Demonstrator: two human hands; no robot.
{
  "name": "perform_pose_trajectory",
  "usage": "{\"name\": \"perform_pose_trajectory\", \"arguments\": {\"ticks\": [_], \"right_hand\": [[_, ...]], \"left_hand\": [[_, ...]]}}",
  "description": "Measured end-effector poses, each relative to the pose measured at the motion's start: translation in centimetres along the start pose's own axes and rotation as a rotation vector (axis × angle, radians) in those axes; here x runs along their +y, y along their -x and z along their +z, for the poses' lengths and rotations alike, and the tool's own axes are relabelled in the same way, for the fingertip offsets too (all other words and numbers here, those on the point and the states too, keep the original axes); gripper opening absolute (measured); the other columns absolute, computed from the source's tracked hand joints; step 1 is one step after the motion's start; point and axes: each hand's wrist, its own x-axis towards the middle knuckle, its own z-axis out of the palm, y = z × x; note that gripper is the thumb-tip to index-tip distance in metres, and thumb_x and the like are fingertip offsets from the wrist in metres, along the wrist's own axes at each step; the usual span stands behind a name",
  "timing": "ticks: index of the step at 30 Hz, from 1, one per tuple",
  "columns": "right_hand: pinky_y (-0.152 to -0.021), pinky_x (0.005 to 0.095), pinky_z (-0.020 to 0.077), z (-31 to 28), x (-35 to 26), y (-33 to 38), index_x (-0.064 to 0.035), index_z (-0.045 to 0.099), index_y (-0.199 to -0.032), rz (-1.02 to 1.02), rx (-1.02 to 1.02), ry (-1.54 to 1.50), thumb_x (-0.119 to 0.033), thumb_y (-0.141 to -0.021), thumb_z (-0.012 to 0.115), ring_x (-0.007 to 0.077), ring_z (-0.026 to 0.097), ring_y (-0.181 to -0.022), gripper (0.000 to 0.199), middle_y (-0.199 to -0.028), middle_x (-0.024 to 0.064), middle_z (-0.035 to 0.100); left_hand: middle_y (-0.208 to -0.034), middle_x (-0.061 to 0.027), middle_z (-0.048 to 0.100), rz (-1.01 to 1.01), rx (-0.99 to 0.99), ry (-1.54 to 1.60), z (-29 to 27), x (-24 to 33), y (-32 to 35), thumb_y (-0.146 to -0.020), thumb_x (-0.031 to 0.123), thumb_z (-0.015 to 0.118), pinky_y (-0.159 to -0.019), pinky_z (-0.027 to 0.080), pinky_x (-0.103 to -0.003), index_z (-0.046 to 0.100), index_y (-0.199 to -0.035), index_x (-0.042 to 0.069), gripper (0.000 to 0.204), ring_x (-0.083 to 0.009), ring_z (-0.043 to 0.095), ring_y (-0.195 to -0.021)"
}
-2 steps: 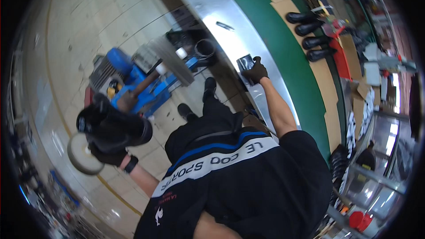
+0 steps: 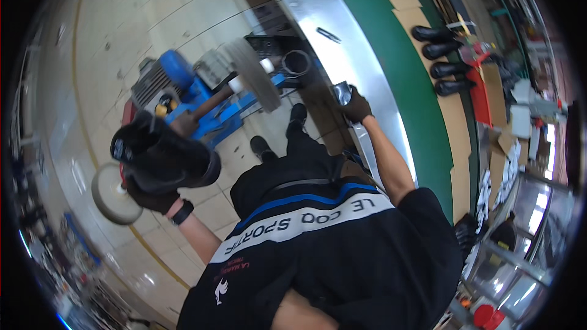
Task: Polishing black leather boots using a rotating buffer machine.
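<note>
My left hand [image 2: 151, 197], in a dark glove, is closed on a black ankle boot [image 2: 174, 160] from below. The boot lies on its side in the air at the left, its opening to the far left. Beside that hand is a pale round wheel [image 2: 113, 198]. At the right, my gloved right hand [image 2: 356, 105] is closed around a small, flat, dark shiny piece [image 2: 342, 93] by the near edge of the metal ledge [image 2: 342, 9]. Its exact kind is unclear, and my fingers cover part of it.
A blue grinding machine [image 2: 208, 101] with a large grey wheel [image 2: 257, 76] stands ahead on the tiled floor. A small dark tool [image 2: 328, 35] lies on the ledge. Beyond the green belt [image 2: 391, 55], several black shoes [image 2: 452, 69] rest on cardboard near a red box [image 2: 480, 95].
The whole view has shifted a little. My right hand has drawn the shiny piece slightly left, toward the ledge's edge. The boot stays in my left hand.
</note>
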Motion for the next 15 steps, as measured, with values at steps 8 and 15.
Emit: {"name": "perform_pose_trajectory", "arguments": {"ticks": [8,15], "right_hand": [[-0.08,0.0418,0.0468,6.4,-12.6,6.8,-0.0023,0.041,-0.123,-0.325,-0.215,-0.312,-0.036,-0.053,0.07,0.0377,0.059,-0.092,0.083,-0.097,0.0247,0.06],[-0.079,0.0408,0.047,7.4,-13.5,7.1,0.001,0.042,-0.12,-0.303,-0.187,-0.333,-0.033,-0.054,0.068,0.038,0.059,-0.089,0.078,-0.095,0.0253,0.06]], "left_hand": [[-0.111,-0.0161,0.055,-0.042,0.057,-0.003,0.6,0.7,0.3,-0.09,0.024,0.042,-0.089,0.045,-0.036,0.05,-0.113,-0.004,0.037,-0.0258,0.055,-0.1],[-0.112,-0.0136,0.055,-0.267,0.066,0.279,1.6,1.5,0.8,-0.089,0.028,0.038,-0.087,0.047,-0.035,0.05,-0.113,-0.001,0.039,-0.0236,0.055,-0.101]]}}
